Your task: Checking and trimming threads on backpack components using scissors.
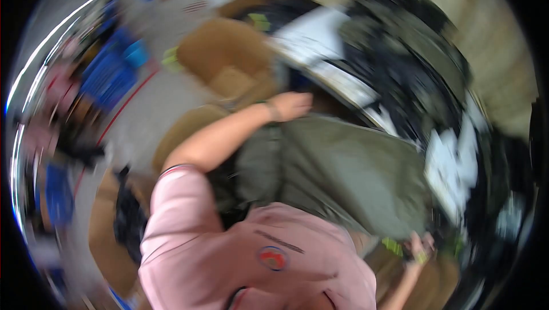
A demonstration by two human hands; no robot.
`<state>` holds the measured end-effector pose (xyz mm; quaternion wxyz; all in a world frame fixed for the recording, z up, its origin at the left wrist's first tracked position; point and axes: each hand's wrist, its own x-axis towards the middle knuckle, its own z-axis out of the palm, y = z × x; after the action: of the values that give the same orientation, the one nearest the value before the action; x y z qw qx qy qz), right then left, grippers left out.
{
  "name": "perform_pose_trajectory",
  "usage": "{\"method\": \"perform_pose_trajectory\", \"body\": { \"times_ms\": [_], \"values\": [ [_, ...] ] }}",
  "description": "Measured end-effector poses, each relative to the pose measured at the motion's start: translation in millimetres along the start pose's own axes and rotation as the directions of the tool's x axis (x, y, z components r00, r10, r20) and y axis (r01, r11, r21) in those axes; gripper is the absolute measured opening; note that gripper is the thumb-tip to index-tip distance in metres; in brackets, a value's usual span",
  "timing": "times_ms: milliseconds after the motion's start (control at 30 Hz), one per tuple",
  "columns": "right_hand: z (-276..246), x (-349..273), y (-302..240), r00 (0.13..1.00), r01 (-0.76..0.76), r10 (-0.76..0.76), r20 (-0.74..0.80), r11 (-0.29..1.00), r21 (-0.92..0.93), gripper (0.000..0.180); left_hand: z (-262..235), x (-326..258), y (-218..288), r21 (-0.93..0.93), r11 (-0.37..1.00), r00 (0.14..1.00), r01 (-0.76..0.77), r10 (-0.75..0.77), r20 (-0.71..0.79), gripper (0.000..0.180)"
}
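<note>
The whole picture is smeared by motion. A large olive-green garment (349,178) is stretched out in front of my pink shirt. My left hand (293,105), with a dark band at the wrist, reaches forward and grips the garment's far upper edge. At the lower right, my right hand (420,247) holds the garment's near corner, fingers curled on the cloth next to a small yellow-green tag (392,246).
Brown cardboard boxes (226,58) stand beyond my left arm. A heap of black and white clothes (412,75) lies on a pale table (320,41) at the right. Blue things (111,72) and a red floor line (123,110) are at the left.
</note>
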<state>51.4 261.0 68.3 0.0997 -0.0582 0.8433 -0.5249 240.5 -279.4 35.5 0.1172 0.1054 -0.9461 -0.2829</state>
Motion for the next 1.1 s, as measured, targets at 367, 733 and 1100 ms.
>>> {"method": "perform_pose_trajectory", "body": {
  "times_ms": [367, 733, 1100],
  "values": [
    [21.2, -63.2, 84.9, 0.972, -0.093, 0.067, 0.227, 0.99, 0.102, 0.016, 130.1, 177.9, 146.9, -0.32, 0.879, 0.825, -0.354, 0.454, 0.336, 0.031],
    [2.8, -49.0, 96.6, 0.958, 0.019, 0.011, 0.285, 0.994, -0.104, 0.027, 245.0, 215.2, 208.7, -0.629, 0.733, 0.543, 0.26, 0.428, 0.722, 0.035],
    [-36.1, 72.9, -12.5, 0.883, 0.463, -0.248, 0.399, 0.603, -0.649, 0.043, 207.6, 166.4, 218.4, -0.637, 0.498, 0.455, 0.588, 0.447, 0.77, 0.021]
  ]
}}
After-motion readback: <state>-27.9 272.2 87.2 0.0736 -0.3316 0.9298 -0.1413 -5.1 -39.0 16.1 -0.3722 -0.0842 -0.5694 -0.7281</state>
